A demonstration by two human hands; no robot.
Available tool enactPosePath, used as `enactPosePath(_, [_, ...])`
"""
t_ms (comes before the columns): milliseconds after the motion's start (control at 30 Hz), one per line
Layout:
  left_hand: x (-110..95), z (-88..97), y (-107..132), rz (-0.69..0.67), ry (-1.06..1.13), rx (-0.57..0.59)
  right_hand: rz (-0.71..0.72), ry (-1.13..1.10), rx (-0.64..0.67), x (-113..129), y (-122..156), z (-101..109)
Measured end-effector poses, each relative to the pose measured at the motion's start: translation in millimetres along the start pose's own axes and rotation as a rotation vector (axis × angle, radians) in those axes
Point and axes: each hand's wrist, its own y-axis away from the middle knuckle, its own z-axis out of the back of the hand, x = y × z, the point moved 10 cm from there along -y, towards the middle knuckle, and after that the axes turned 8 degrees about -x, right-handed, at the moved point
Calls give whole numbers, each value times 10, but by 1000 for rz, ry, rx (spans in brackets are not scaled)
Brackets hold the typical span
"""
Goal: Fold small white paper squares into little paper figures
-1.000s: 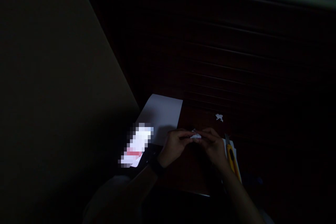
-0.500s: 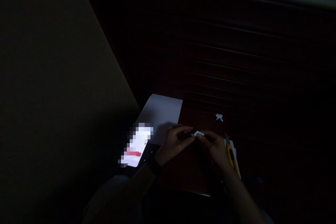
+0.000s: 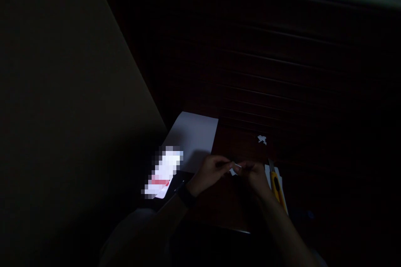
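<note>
A black band goes around the left wrist. To the left glows a bright screen (it is all blurry squares). On the right, a yellow box cutter lies on white paper. The left hand and right hand both pinch a tiny paper piece between them, fingers nearly closed, above the brown table. Farther off are a big white sheet and a small white scrap.
</note>
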Motion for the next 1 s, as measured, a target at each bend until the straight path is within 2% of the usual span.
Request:
enactPosePath(167, [8, 22, 3, -37, -44, -46, 65, 98, 56, 90, 34, -59])
enactPosePath(367, [12, 77, -13, -66, -64, -121, 113, 3, 36, 164, 23, -44])
enactPosePath(500, [103, 27, -27, 21, 69, -94, 131, 10, 28, 167, 0, -38])
enactPosePath(667, [282, 117, -33, 167, 184, -211, 107, -22, 54, 202, 16, -56])
enactPosePath(767, [339, 149, -31, 201, 252, -246, 116, 4, 36, 245, 44, -43])
enactPosePath(867, [371, 164, -24, 223, 295, -262, 132, 51, 77, 268, 76, -85])
enactPosePath(1000, [354, 148, -20, 227, 294, -256, 103, 67, 71, 218, 65, -68])
